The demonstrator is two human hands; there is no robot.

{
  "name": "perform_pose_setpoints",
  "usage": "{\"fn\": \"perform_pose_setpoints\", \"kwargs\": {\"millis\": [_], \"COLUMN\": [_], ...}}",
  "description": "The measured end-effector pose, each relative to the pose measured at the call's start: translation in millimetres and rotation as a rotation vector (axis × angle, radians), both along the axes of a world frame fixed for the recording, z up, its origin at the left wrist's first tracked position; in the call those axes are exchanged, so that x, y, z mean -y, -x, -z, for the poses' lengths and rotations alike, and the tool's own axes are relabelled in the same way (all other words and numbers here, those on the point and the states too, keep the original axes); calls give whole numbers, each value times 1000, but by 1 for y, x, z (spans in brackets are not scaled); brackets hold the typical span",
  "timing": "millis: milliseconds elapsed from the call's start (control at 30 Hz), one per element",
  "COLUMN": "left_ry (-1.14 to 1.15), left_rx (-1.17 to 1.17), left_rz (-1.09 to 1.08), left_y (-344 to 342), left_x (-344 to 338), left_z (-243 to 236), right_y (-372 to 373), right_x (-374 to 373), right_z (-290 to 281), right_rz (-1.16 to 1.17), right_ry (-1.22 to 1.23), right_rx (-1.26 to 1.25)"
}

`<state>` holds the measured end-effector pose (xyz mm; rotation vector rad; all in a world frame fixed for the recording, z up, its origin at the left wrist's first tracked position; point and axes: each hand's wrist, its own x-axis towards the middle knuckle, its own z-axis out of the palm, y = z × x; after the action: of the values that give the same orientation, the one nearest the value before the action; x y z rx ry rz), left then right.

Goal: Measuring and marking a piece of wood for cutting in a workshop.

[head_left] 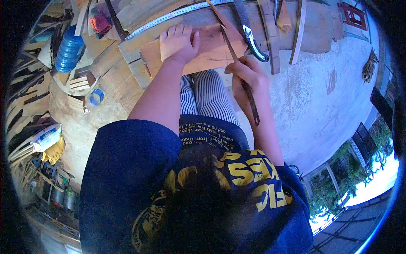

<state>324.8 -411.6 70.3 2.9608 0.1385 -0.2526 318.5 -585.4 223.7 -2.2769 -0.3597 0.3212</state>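
A reddish-brown wooden board [211, 59] lies across the bench in front of my legs. Flat on its left part rests my left hand [179, 44], fingers stretched out, with a pale piece [165, 49] showing beside the palm. My right hand [249, 76] is closed round a long, thin, dark metal strip [253, 108] with a pointed tip and a hole in its lower end. The tip reaches over the board's far side; whether it touches the wood I cannot tell. Just right of it lies a tool with a black-and-white curved handle [255, 45] and a dark blade.
A measuring tape [173, 15] stretches along the bench's far side. Wooden strips [299, 31] stick out at the right. To the left stand a blue water jug [69, 50] and a small blue container [96, 97], near a red cloth [100, 23]. Scrap wood [29, 91] piles up beyond them.
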Motion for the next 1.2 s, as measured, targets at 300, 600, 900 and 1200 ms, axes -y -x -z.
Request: {"fn": "perform_pose_setpoints", "kwargs": {"millis": [300,600,900,1200], "left_ry": [22,15,46,64], "left_rx": [-51,-127,-27,-15], "left_rz": [-23,-30,-28,-31], "left_y": [0,2,1,4], "left_x": [-5,-5,-4,0], "left_z": [-8,-9,-5,1], "right_y": [9,-22,-20,-10], "right_x": [21,13,19,9], "right_z": [34,5,-11,-22], "right_rz": [182,-164,-219,-170], "right_ry": [-183,-2,106,67], "right_rx": [-386,-187,-284,-170]}}
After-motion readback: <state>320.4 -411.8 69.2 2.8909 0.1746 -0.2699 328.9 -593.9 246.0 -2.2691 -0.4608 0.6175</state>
